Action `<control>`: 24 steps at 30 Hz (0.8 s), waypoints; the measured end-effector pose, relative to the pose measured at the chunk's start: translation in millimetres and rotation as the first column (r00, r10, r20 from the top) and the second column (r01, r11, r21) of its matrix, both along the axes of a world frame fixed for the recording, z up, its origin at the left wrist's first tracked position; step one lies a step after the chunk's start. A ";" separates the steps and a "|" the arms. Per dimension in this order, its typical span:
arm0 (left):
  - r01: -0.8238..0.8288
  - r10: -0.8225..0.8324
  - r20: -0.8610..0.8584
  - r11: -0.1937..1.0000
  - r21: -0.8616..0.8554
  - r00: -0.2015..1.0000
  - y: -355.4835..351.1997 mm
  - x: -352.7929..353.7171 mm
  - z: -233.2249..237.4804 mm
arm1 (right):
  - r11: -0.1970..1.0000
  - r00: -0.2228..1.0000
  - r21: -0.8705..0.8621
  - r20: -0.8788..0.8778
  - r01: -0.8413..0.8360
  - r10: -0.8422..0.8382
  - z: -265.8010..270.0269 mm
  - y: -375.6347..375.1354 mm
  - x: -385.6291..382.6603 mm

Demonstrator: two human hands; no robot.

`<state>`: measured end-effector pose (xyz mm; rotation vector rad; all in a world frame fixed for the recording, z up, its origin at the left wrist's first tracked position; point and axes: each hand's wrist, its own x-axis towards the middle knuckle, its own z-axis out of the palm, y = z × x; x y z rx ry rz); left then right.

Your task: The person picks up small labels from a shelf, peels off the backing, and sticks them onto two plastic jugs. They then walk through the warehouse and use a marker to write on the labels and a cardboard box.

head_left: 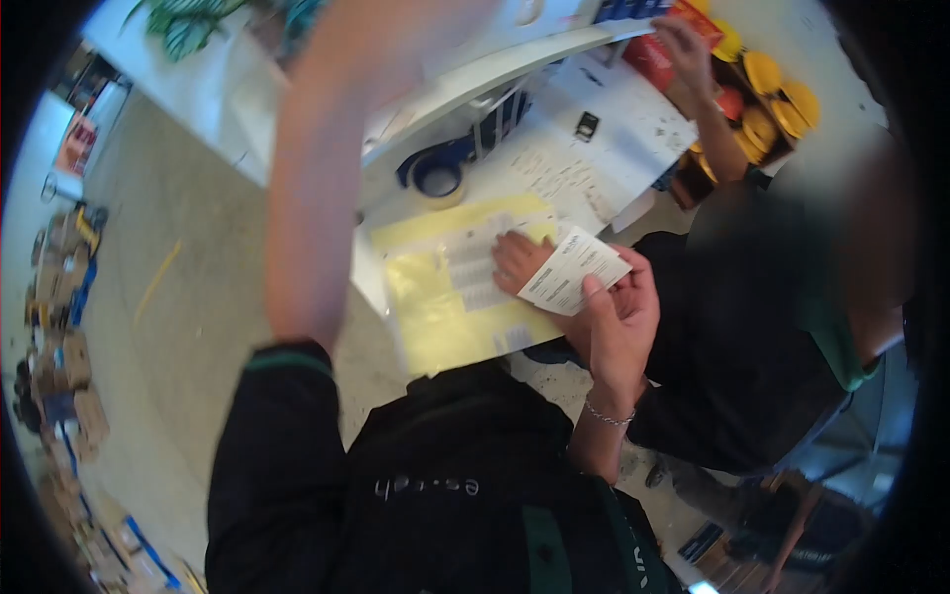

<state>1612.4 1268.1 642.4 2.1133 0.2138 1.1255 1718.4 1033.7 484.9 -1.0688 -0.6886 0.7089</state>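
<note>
A white table (pixel 381 193) runs from near left to far right. At its near edge lies a yellow envelope (pixel 435 297). Just beyond it sits a roll of tape (pixel 438 178), and to the right lie large white sheets (pixel 594 158).

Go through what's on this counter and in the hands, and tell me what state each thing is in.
White slip, pinched between thumb and fingers of the right hand.
Left arm, raised and blurred; its hand cannot be made out.
Yellow sheet, lying flat at the counter edge.
Tape roll, lying flat.
Printed sheets, spread flat.
Co-worker's hand, resting on a red box.
</note>
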 end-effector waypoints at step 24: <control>0.271 0.235 0.198 -0.335 -0.903 0.952 -294.7 -139.5 -242.7 | 0.662 0.103 -0.429 0.788 -0.614 0.607 -45.5 -68.5 -79.2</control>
